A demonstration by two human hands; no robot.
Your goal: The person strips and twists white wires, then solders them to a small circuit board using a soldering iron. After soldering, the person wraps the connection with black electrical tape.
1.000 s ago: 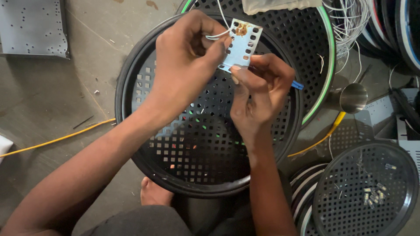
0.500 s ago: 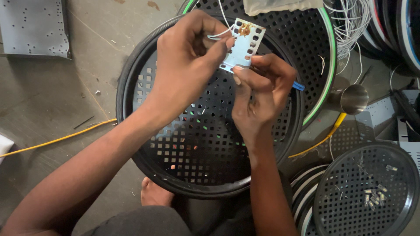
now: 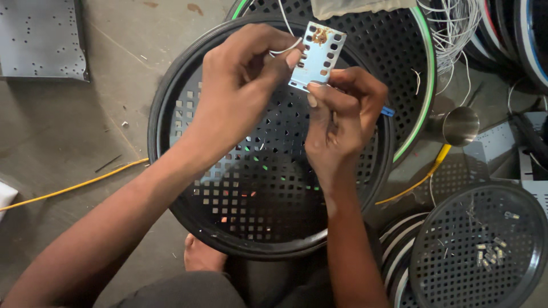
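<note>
A large black perforated round cover point(image 3: 257, 228) fills the centre; a second perforated cover with a green rim point(image 3: 425, 85) lies behind it to the right. A yellow cable point(image 3: 74, 185) crosses the concrete floor point(image 3: 68, 125) at left. A grey perforated metal plate point(image 3: 40, 37) lies far left. A steel cup point(image 3: 459, 125) stands right, a smaller perforated cover point(image 3: 479, 251) near right, and tangled white wires point(image 3: 456, 28) far right.

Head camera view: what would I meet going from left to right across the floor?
Grey perforated metal sheet → yellow cable → left hand → small light-blue perforated plate → right hand → steel cup → small round black perforated tray.
</note>
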